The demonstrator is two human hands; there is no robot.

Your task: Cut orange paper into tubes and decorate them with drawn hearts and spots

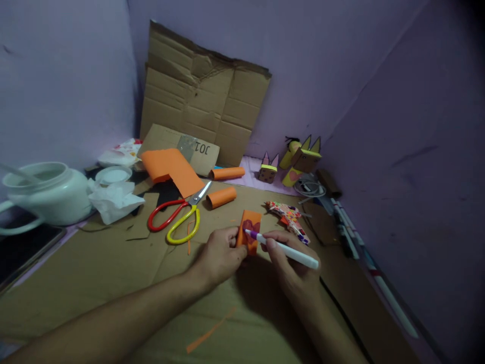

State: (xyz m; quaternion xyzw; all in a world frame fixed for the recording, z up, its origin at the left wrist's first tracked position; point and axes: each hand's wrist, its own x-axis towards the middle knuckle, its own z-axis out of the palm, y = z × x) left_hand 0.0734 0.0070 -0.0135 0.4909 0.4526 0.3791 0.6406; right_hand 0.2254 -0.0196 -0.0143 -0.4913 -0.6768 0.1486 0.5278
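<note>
Two bare hands work over the cardboard sheet (159, 313), and I see both of them in the head view. With the left hand (223, 255) I hold the folded orange paper (256, 218), my thumb and fingers closed on its left side and lower edge. It sits near the middle of the view, and its face bears a dark reddish heart shape. My right hand (293, 268) is clamped on a white marker (291, 253), whose purple end is at the heart, pointing to the left. Beyond my left hand, I have scissors (181, 215) with one red and one yellow handle, blades apart. Two orange paper rolls (228, 173) lie past them, near a larger orange sheet (170, 167). To the right of the folded paper is a patterned glue gun (290, 218). Farther back, I make out a small box with pointed ears (268, 173) and yellow paper figures (303, 159). At the far left stands a white pot (56, 199), with a crumpled tissue (115, 201) beside it.
</note>
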